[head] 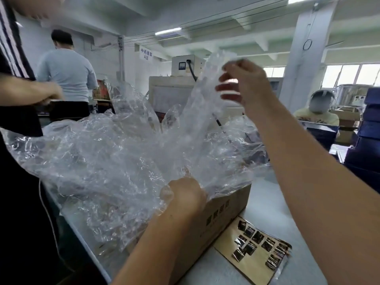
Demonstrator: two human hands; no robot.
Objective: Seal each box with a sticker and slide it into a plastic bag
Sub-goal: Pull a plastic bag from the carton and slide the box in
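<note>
A heap of clear plastic bags [115, 157] spills out of a brown cardboard carton [224, 214] on the white table. My right hand [242, 83] is raised high and pinches the top of one clear bag [203, 93], pulling it up out of the heap. Lower down, my left hand [185, 196] grips the bags at the carton's near edge. A brown backing sheet with several shiny dark stickers [257, 245] lies flat on the table to the right of the carton.
Dark blue boxes [368, 145] are stacked at the right edge. One person in black stands close on the left [18, 120]. Another in grey has their back turned [67, 75]. A seated person in yellow [316, 116] is at the right. A beige machine [174, 93] stands behind.
</note>
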